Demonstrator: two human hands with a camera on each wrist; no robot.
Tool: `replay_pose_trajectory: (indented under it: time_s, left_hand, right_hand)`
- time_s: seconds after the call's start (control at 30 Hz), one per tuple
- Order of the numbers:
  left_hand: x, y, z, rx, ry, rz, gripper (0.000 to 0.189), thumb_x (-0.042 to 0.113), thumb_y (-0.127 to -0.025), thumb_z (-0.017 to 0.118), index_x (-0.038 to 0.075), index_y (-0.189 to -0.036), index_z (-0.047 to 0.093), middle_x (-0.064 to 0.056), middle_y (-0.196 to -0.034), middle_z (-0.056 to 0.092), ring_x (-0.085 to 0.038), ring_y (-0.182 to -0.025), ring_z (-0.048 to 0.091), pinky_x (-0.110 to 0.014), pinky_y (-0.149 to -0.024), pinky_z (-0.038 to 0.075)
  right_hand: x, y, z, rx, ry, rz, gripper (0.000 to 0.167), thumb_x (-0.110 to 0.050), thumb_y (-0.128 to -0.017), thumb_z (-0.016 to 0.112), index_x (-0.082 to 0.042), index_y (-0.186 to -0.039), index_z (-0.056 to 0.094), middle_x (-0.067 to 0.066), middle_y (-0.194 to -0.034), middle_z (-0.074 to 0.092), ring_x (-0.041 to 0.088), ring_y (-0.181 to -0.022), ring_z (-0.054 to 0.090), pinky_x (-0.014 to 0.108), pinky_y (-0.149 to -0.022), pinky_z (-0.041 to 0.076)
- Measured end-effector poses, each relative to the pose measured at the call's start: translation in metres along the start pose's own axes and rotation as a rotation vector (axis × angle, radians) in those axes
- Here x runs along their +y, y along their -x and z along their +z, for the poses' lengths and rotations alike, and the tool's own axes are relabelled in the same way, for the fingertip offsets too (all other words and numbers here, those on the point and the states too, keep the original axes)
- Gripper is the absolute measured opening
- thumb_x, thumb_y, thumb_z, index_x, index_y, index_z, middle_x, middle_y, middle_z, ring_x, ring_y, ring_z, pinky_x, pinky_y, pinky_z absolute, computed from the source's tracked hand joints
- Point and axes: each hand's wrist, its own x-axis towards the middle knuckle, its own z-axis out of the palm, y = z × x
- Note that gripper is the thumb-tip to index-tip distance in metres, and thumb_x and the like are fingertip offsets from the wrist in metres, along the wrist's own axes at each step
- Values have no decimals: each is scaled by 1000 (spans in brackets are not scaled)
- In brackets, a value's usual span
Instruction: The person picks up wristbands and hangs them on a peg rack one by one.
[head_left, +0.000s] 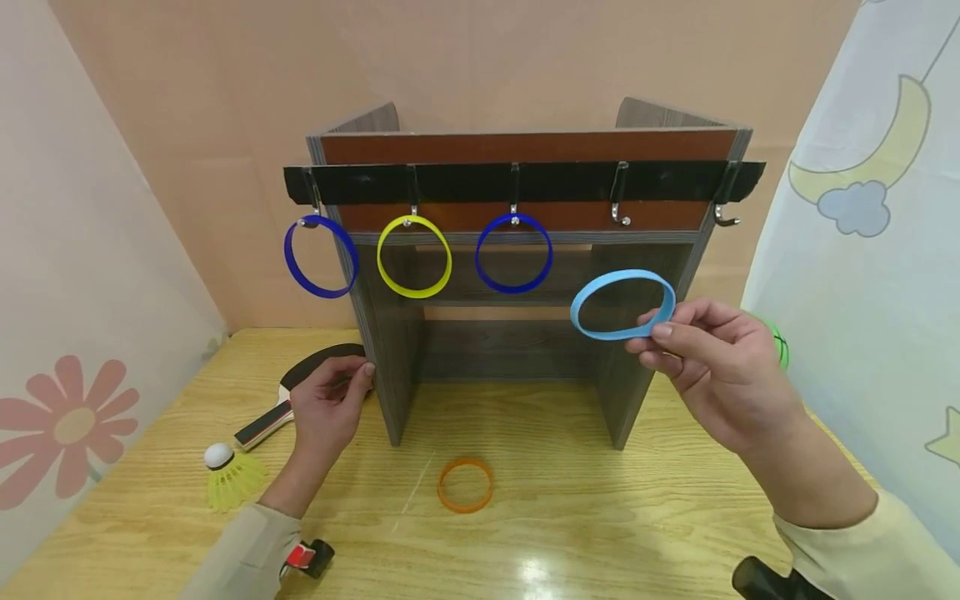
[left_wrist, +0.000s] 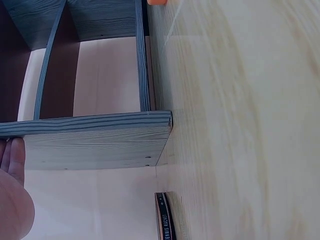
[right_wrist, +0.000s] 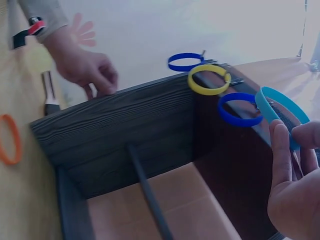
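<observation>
- Legible writing: "TENNIS RACKET", along the edge of the dark paddle [left_wrist: 165, 220], left wrist view; paddle lies on the table [head_left: 555, 508] left of the rack [head_left: 525, 148]
- Right hand [head_left: 720, 367]: nearly closed, thumb and fingers pinching the light blue ring [head_left: 618, 336] at its right end
- Ring position: held in the air before the rack, below the fourth hook [head_left: 616, 212] from the left
- Left hand [head_left: 330, 404]: fingers partly bent, touching the rack's left side panel [left_wrist: 100, 145] near its front edge; cannot tell whether it grips
- Hanging on the first three hooks: dark blue ring [head_left: 289, 254], yellow ring [head_left: 416, 292], second dark blue ring [head_left: 513, 289]
- Orange ring [head_left: 467, 509] flat on table, in front of rack
</observation>
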Motion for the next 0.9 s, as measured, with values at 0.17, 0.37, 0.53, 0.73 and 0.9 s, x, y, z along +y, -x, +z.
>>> replay_pose_trajectory:
  time_s: [0.17,0.37,0.53,0.73,0.9]
  left_hand:
    - [0,0,0,6,-11,-5,10,-25,-77,60,-16,-83,61,-26,-74,62,-6,-68,62,-17,-63,53]
    - [0,0,-1,1,10,-6,11,-25,-77,60,-16,-83,61,-26,-74,61,-9,-67,62,-17,-62,53]
    - [0,-2,0,4,13,7,9,-24,-77,60,-17,-83,61,-26,-74,61,-12,-66,62,-17,-62,53]
    - [0,0,0,10,5,8,12,-26,-77,59,-16,-83,61,-24,-74,62,-11,-66,62,-16,-62,53]
    - [-1,1,1,7,2,8,13,-26,-76,59,-15,-84,61,-24,-74,62,-13,-66,62,-16,-62,53]
  right_hand:
    - [-8,-12,8,20,-8,-44,24,22,-91,39,13,-88,61,27,-91,65,33,-79,68,32,-71,56]
    - [-14,-27,10,63,-103,-12,23,20,-92,38,14,-87,59,27,-90,65,35,-78,67,35,-75,54]
    - [-15,-34,9,123,-144,-5,22,20,-92,38,15,-85,58,29,-89,64,37,-77,67,36,-74,55]
    - [-9,-38,11,201,-66,-38,19,19,-91,43,15,-83,60,26,-84,64,33,-73,67,32,-70,56]
    - [-6,-38,11,223,-32,-28,16,18,-90,47,14,-83,60,25,-83,64,32,-72,68,31,-69,56]
